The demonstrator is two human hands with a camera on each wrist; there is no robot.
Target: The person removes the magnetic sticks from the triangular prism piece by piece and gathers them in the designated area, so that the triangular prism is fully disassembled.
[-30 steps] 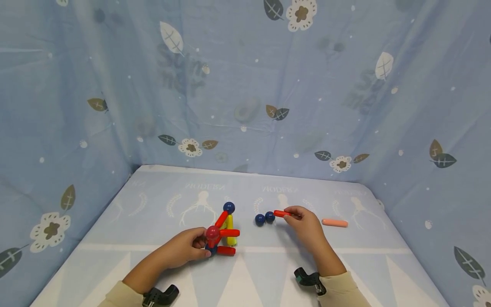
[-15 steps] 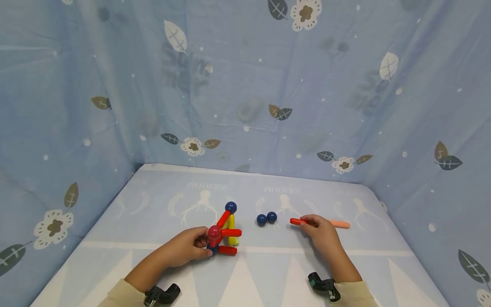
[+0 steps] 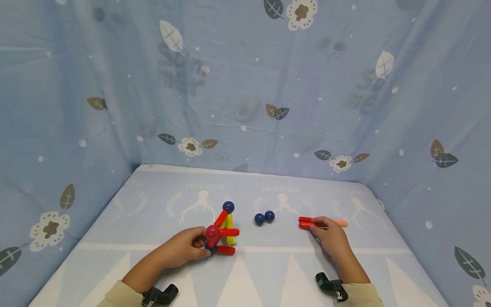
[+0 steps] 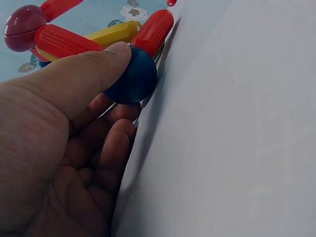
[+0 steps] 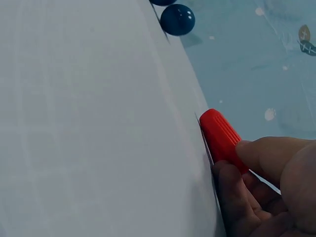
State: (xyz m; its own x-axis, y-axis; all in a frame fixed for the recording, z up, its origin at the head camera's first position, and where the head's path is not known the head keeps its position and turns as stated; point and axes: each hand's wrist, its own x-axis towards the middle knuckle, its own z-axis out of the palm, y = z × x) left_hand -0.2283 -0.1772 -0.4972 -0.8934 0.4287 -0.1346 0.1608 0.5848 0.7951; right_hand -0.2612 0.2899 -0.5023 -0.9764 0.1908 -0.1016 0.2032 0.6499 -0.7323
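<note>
My left hand (image 3: 189, 246) pinches a dark blue ball (image 4: 132, 76) at the near corner of a magnetic-stick structure. The structure joins red sticks (image 3: 226, 250), yellow sticks (image 3: 230, 224), a red ball (image 3: 212, 232) and another blue ball (image 3: 228, 207) at its far top. On the right, my right hand (image 3: 330, 234) holds a red magnetic stick (image 5: 222, 138) between thumb and fingers, low over the table. In the head view two red stick ends (image 3: 305, 225) poke out side by side from its fingertips; their other ends are hidden by the hand.
Two loose blue balls (image 3: 259, 219) lie together between the structure and my right hand. An orange stick (image 3: 340, 222) lies just behind the right hand, partly covered by it. Patterned blue curtain (image 3: 245, 106) stands around the table's back and sides.
My right hand has moved right, away from the loose blue balls, with the red stick. A second red stick end now shows beside it. My left hand and the structure stay put.
</note>
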